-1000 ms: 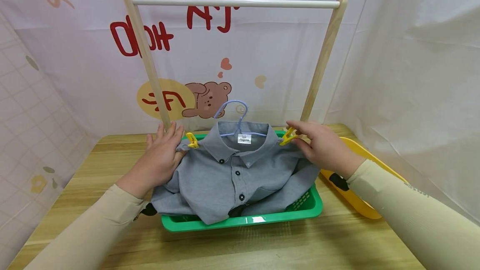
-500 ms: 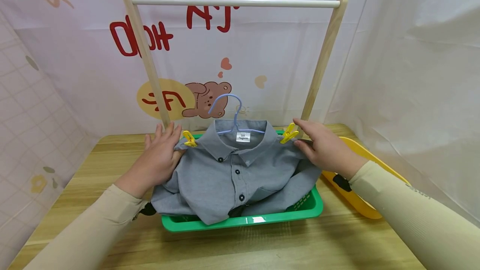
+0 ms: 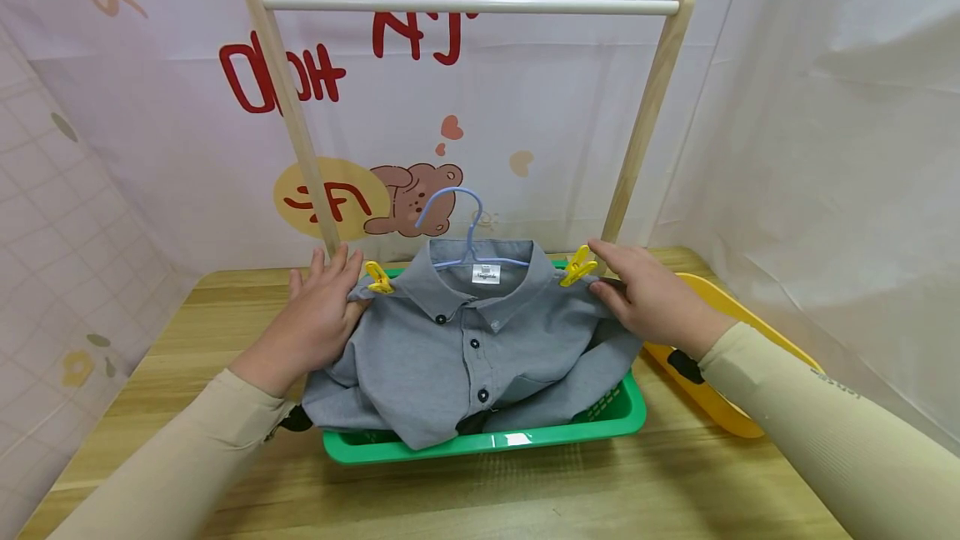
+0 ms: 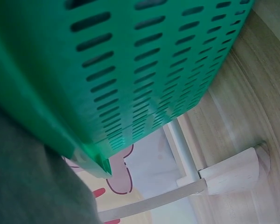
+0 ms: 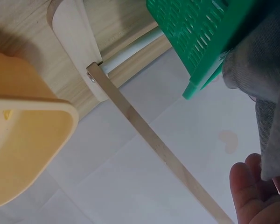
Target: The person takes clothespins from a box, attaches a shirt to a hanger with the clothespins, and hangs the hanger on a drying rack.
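A grey button-up shirt (image 3: 420, 365) lies over the green basket (image 3: 480, 444), its collar toward the back. A light blue hanger (image 3: 471, 232) sits inside the collar, its hook standing up. One yellow clothespin (image 3: 379, 277) clips the left shoulder and another yellow clothespin (image 3: 578, 266) the right. My left hand (image 3: 311, 315) holds the left shoulder's outer end, fingers spread and thumb partly hidden by cloth. At the other shoulder, my right hand (image 3: 648, 294) holds cloth just beside the clothespin. Grey fabric (image 5: 277, 154) partly covers its fingers in the right wrist view.
Behind the basket stands a rack with wooden posts (image 3: 648, 115) and a white top rail (image 3: 472, 4). A yellow bin (image 3: 738, 419) sits to the right, partly behind my forearm. A printed cloth backdrop (image 3: 540, 98) closes off the back.
The hanger's hook has risen and tipped slightly left. My right hand's fingers have left the right clothespin and moved to the shoulder cloth. In the last half second almost nothing moves.
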`<action>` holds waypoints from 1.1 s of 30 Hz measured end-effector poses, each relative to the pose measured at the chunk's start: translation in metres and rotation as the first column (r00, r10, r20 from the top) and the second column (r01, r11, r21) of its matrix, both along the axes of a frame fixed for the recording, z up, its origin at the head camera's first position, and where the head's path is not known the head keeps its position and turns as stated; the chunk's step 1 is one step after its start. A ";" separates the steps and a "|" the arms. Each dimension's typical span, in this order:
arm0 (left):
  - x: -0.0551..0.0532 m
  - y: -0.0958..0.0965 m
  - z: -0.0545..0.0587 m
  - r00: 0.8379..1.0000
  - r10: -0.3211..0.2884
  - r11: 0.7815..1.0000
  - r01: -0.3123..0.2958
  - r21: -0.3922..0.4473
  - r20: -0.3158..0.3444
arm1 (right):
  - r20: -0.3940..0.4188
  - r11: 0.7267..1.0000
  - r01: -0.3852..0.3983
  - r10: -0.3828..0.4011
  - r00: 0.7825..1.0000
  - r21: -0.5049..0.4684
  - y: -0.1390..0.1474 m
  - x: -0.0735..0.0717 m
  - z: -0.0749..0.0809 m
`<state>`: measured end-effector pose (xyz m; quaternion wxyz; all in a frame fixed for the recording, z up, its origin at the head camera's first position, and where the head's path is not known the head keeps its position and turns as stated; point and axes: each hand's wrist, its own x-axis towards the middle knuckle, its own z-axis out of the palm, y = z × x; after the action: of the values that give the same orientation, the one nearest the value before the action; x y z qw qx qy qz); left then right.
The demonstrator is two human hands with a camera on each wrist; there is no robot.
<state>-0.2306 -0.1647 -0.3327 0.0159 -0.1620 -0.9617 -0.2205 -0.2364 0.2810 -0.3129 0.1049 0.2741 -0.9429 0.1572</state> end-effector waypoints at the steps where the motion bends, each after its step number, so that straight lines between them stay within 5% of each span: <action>1: 0.000 0.000 0.000 1.000 0.000 1.000 0.000 0.000 -0.001 | -0.001 1.000 -0.001 0.001 1.000 -0.001 0.000 0.000 0.000; 33: 0.004 -0.002 0.003 1.000 -0.026 0.999 0.026 0.024 -0.008 | -0.051 0.999 -0.047 0.046 0.998 -0.010 -0.004 -0.004 -0.008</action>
<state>-0.2270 -0.1672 -0.3293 0.0188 -0.1754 -0.9567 -0.2315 -0.2400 0.2772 -0.3205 0.1265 0.2993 -0.9324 0.1581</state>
